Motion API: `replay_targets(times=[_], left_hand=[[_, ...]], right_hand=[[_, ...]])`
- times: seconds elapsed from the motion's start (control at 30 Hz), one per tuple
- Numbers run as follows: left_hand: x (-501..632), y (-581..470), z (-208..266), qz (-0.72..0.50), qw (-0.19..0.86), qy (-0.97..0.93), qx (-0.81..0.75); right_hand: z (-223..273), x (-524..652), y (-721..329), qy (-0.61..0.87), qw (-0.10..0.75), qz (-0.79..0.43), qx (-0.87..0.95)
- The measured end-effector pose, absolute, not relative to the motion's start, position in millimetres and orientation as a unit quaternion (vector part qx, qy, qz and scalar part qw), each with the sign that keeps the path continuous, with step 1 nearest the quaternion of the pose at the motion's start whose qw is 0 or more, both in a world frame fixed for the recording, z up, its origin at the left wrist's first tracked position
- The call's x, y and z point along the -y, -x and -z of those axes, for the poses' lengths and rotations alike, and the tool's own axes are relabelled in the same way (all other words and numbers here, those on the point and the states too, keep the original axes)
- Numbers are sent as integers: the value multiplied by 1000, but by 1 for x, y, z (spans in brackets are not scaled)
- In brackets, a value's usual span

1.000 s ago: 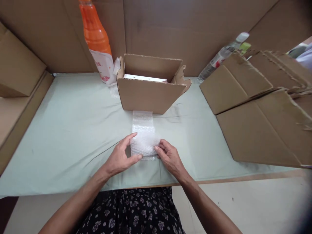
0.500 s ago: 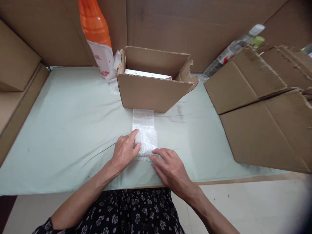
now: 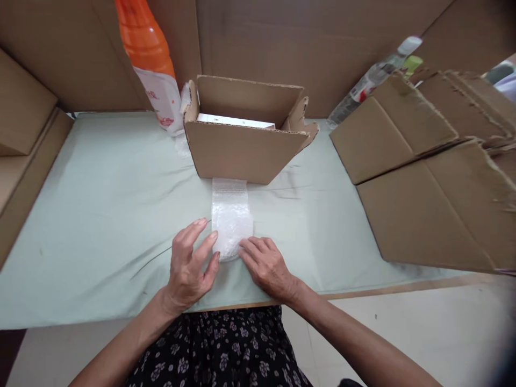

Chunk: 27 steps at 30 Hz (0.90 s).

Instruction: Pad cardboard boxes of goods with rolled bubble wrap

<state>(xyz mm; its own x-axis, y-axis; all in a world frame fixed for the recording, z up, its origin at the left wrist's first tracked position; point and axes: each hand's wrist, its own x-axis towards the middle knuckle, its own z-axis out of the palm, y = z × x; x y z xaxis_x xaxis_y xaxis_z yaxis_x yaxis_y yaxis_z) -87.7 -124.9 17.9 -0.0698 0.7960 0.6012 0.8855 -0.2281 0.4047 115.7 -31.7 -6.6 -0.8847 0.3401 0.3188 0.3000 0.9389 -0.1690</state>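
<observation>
A strip of clear bubble wrap lies on the green cloth, its far end against the foot of an open cardboard box. My left hand is open at the left of the wrap, fingers spread, with the thumb and fingertips close to its near left edge. At the near right corner, my right hand has its fingers bunched together on the wrap's edge; its thumb is mostly hidden. Inside the box stands a flat white box, only its top edge showing.
Behind on the left leans an orange bottle with a white label. A clear plastic bottle tilts at the back right, beside folded cardboard boxes. Another cardboard piece borders the left side. Cardboard walls close off the back.
My left hand has drawn back off the wrap and spread its fingers. My right fingers have closed in at its near right corner. The near end now looks rounder and smoother.
</observation>
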Motion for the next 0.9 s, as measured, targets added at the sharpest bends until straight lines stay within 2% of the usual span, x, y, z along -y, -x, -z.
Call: replay_targets(times=[0.07, 0.23, 0.37, 0.5, 0.63, 0.9], left_hand=[[129, 87, -20, 393, 62, 686, 610], [126, 86, -12, 288, -56, 778, 555], [122, 87, -5, 247, -58, 783, 567], [115, 90, -4, 283, -50, 768, 572], [100, 96, -8, 314, -106, 737, 589], [89, 101, -13, 326, -140, 721, 595]], right_hand=[[9, 33, -114, 176, 179, -66, 966], [1, 35, -110, 202, 155, -58, 965], [-14, 35, -105, 236, 117, -90, 960], [-27, 27, -104, 271, 89, -179, 941], [-31, 18, -113, 280, 153, -271, 908], [-7, 4, -115, 362, 157, -320, 861]])
